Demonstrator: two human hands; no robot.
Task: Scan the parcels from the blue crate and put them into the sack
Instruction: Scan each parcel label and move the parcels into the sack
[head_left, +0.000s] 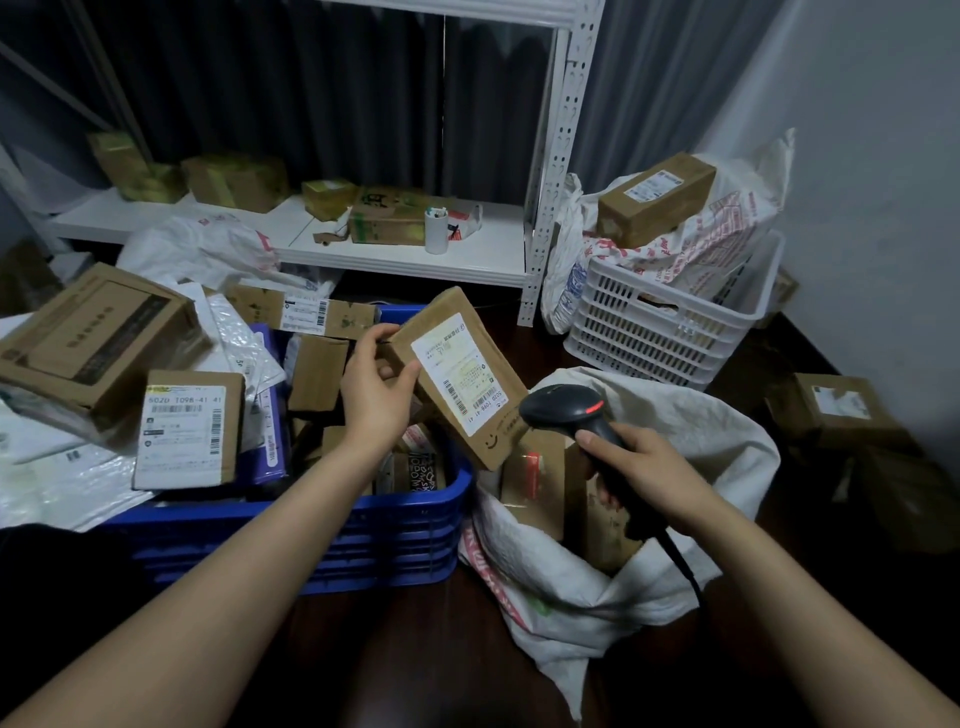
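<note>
One brown labelled parcel (457, 379), tilted, left hand (376, 387) gripping

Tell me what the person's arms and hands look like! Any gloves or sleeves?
No gloves and no sleeves. The left hand and the right hand are bare, with no rings, watch or bracelet showing. The left forearm and the right forearm are bare too, right to the picture's edge.
</note>
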